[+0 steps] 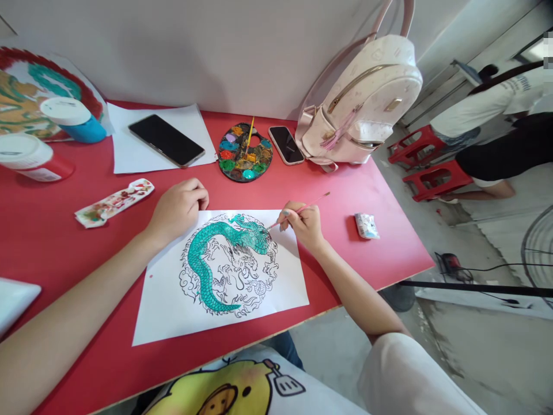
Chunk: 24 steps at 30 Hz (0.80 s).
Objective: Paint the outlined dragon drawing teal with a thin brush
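My right hand (306, 226) pinches a slim pink paintbrush (317, 200). Its lower end meets the upper right of a dragon drawing (201, 259) on a white sheet (164, 311). Teal paint covers much of the dragon's body, while its head and the surrounding clouds are black outline on white. My left hand (179, 207) rests at the sheet's upper left edge with its fingers curled in and nothing visible in them. Beyond the sheet lies a round palette (235, 155) with many paint colours, and a yellow paintbrush (250, 135) leans on it.
Around the red table (345, 196) are a black phone (166, 141) on paper, a smaller phone (286, 144), a pink backpack (363, 109), a small packet (367, 226), a paint-stained strip (114, 203), and blue (80, 124) and red (43, 164) paint bottles. Two people sit on red stools (436, 178).
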### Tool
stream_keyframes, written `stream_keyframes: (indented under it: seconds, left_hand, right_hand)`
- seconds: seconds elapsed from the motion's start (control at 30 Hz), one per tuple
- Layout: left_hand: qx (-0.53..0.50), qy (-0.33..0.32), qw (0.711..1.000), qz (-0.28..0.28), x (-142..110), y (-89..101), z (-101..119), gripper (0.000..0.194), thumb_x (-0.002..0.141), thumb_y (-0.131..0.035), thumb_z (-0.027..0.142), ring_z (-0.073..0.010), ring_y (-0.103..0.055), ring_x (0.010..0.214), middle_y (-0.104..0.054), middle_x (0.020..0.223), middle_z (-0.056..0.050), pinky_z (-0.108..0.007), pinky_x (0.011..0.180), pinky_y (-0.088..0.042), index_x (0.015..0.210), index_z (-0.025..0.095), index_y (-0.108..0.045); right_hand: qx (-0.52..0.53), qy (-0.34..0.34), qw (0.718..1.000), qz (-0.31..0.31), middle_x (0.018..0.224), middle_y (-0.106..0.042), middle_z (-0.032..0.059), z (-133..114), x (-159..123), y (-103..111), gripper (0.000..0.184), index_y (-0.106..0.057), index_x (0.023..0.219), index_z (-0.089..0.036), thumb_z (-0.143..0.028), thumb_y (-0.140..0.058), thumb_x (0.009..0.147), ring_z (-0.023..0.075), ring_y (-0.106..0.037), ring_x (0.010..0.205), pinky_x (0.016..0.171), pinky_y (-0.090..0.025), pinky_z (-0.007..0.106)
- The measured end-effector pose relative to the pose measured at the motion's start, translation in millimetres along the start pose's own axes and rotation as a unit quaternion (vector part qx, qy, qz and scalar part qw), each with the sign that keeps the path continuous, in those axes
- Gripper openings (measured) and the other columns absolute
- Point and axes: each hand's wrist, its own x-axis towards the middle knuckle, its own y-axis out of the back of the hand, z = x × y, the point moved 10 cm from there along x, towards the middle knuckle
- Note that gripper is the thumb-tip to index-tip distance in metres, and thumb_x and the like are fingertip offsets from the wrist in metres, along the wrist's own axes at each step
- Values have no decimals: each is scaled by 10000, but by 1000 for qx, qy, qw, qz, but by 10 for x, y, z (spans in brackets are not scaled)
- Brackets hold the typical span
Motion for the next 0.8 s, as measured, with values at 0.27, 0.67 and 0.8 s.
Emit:
stream_keyframes:
  seconds: [0.27, 0.67, 0.8]
  left_hand:
    - [-2, 5, 1000, -9, -4, 9, 34, 282, 926, -444, 35, -215, -556, 909, -640, 976, -66, -393, 814, -384, 736, 232, -512]
    - [0, -3, 1000, -2, 7, -4, 7, 267, 917, -443, 70, -246, -592, 901, -657, 960, -80, -416, 793, -404, 720, 238, -508]
    - [1, 1, 1000, 0, 10, 1, 9, 261, 899, -456, 79, -255, -616, 892, -663, 951, -79, -418, 777, -403, 703, 241, -515]
  right_hand:
    - [7, 4, 1000, -12, 514, -624, -2, -10, -9, -23, 693, -753, 641, -228, -681, -617, 1148, 128, -578, 443, 520, -500, 278]
    - [1, 25, 1000, -13, 535, -636, 1, -93, -11, -11, 689, -748, 647, -229, -652, -602, 1170, 131, -600, 462, 545, -513, 282]
    - [15, 19, 999, -38, 514, -609, -14, -90, -17, -58, 659, -725, 627, -230, -592, -619, 1168, 114, -546, 421, 508, -479, 269]
